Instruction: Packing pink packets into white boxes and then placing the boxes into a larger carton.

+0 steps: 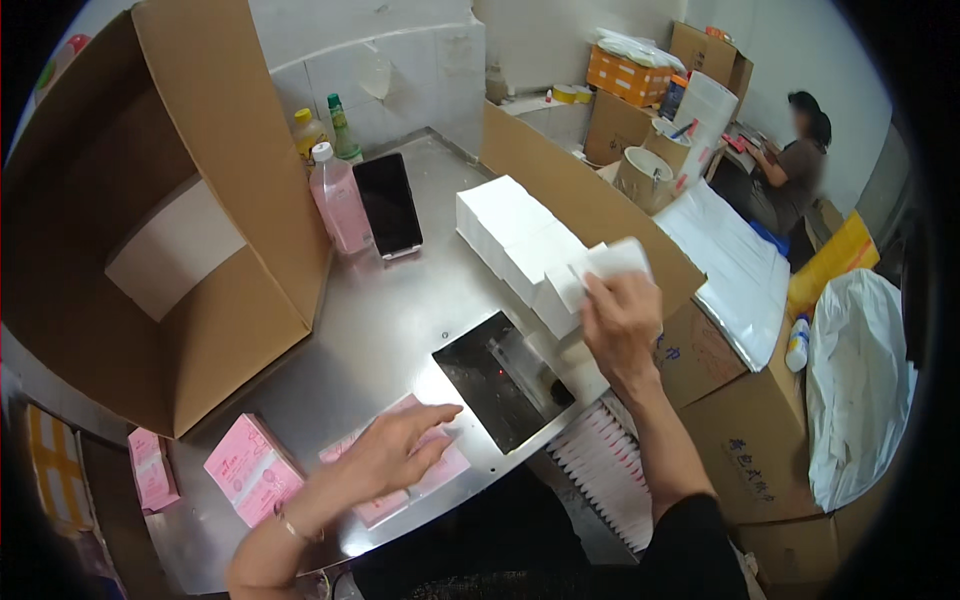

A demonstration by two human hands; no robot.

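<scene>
My right hand (625,325) is closed on a white stack of folded tissues (622,260), held at the near end of a long row of white tissue stacks (520,235). The stack's outer edge is slightly blurred. My left hand (400,447) lies over a pink tissue pack (447,462) at the front edge of the metal table, fingers stretched out and apart. The hand hides much of that pack, so I cannot tell whether they touch. Another pink tissue pack (254,468) lies to its left, with a third pink pack (152,470) farther left.
A rectangular opening (480,385) in the metal table (385,320) lies between my hands. A large open cardboard box (230,200) stands left. Behind are a pink bottle (340,205) and a black phone (388,205). Cartons (750,450) flank the right; a person (795,170) sits beyond.
</scene>
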